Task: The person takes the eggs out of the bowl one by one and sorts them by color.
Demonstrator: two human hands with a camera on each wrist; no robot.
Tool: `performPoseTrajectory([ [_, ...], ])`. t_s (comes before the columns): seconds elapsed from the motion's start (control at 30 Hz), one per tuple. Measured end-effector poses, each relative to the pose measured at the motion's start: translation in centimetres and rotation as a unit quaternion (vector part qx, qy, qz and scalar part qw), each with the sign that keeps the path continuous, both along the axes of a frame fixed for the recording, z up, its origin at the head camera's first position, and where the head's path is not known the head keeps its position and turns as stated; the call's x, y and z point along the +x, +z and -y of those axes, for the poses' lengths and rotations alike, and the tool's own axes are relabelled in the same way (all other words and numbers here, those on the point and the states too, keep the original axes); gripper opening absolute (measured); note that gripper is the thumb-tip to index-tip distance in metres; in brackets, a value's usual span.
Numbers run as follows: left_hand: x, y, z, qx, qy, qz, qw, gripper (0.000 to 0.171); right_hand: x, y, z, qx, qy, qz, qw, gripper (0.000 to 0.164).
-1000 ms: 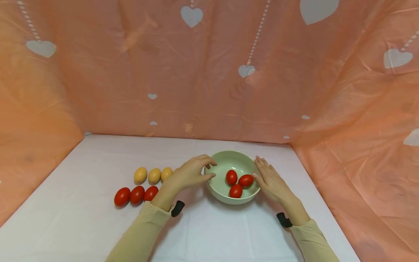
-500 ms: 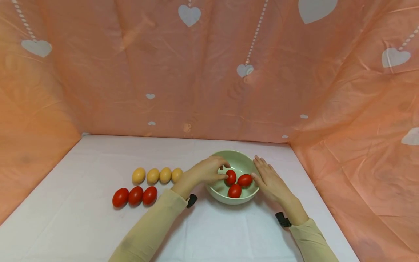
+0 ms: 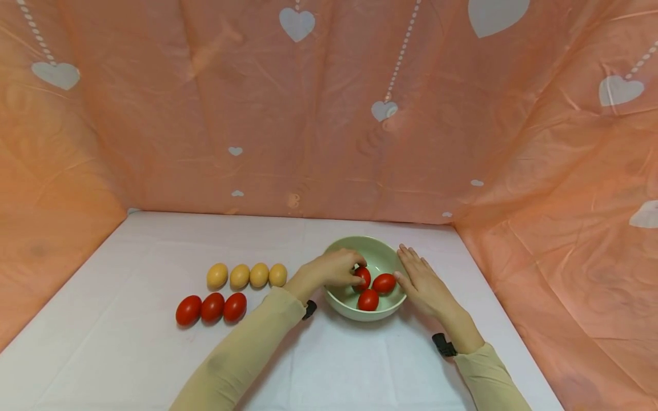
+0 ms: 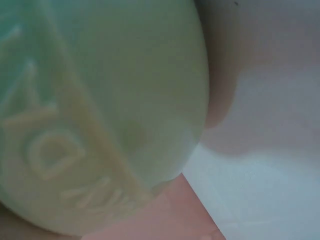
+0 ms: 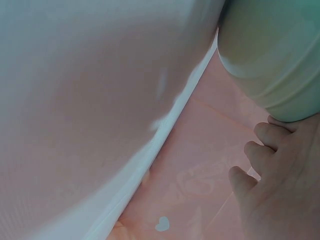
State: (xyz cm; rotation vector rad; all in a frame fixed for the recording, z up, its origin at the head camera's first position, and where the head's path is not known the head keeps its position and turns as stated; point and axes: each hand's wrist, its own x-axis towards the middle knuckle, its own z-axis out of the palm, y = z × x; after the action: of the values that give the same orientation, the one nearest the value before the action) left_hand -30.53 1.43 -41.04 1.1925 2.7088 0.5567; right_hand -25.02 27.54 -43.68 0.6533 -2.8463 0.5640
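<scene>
A pale green bowl (image 3: 360,314) stands right of centre on the table, with three glossy red eggs inside. Reaching over its left rim, my left hand (image 3: 336,268) has thumb and fingers curled about the leftmost red egg (image 3: 362,278), partly covering it. The other two, a right-hand red egg (image 3: 384,283) and a front red egg (image 3: 368,300), lie beside it. My right hand (image 3: 424,285) rests with straight fingers against the bowl's right side. The left wrist view is filled by the bowl's outer wall (image 4: 150,100); the right wrist view shows my right fingers against the bowl (image 5: 275,60).
Left of the bowl, a row of several yellow eggs (image 3: 239,276) lies behind a row of three red eggs (image 3: 212,308). White cloth covers the table (image 3: 128,365). An orange curtain (image 3: 308,142) with pale hearts encloses the back and sides.
My left hand has moved right, from the bowl's left rim into the bowl, and its fingers have come around the leftmost red egg. My right hand has stayed against the bowl.
</scene>
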Motion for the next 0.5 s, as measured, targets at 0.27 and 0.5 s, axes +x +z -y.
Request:
performPoseTrajectory([
  [0.27, -0.03, -0.01, -0.46, -0.012, 0.001, 0.011, 0.9999, 0.042, -0.03, -0.09, -0.04, 0.001, -0.001, 0.0, 1.0, 0.064],
  [0.5, -0.18, -0.08, -0.53, -0.005, -0.004, 0.016, 0.9998, 0.043, -0.06, -0.12, -0.03, 0.0, -0.002, 0.002, 1.0, 0.064],
])
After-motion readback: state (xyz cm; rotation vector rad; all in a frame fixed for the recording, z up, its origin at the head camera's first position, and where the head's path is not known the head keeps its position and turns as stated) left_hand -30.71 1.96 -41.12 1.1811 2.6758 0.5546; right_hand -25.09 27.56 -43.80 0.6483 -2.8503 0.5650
